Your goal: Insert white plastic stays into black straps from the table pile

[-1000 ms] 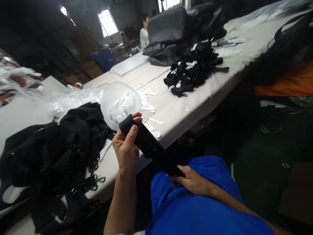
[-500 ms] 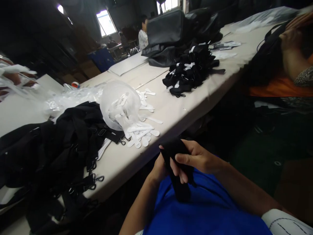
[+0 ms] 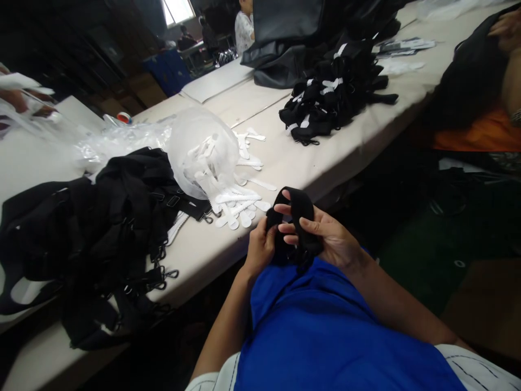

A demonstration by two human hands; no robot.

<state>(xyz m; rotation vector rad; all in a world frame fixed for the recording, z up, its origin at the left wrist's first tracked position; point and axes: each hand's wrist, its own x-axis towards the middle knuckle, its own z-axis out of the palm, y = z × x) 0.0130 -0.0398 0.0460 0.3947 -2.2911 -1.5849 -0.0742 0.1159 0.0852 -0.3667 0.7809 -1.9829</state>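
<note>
A black webbing strap [image 3: 302, 209] is looped around the fingers of my right hand [image 3: 331, 236], whose thumb presses on it. My left hand [image 3: 260, 244] grips the same strap at its left side, thumb on top. Both hands are above the blue apron [image 3: 325, 320], just off the table's front edge. Several white toothed-edge strips [image 3: 238, 203] spill from a clear plastic bag [image 3: 191, 130] on the table near my left hand. A heap of black straps with metal hooks [image 3: 134, 217] lies to the left.
The pale-covered table [image 3: 342, 141] runs diagonally across the view. Farther along it sit a bundle of black straps with white strips [image 3: 325, 103] and black bags [image 3: 285, 32]. At the right edge, another person's hand [image 3: 508, 32] rests on dark material. Clear plastic [image 3: 122, 141] lies at the left.
Both my hands have risen a little with the strap. The strap's hanging end has been drawn up, and it now forms a loop round my right fingers. The camera view has tilted downward.
</note>
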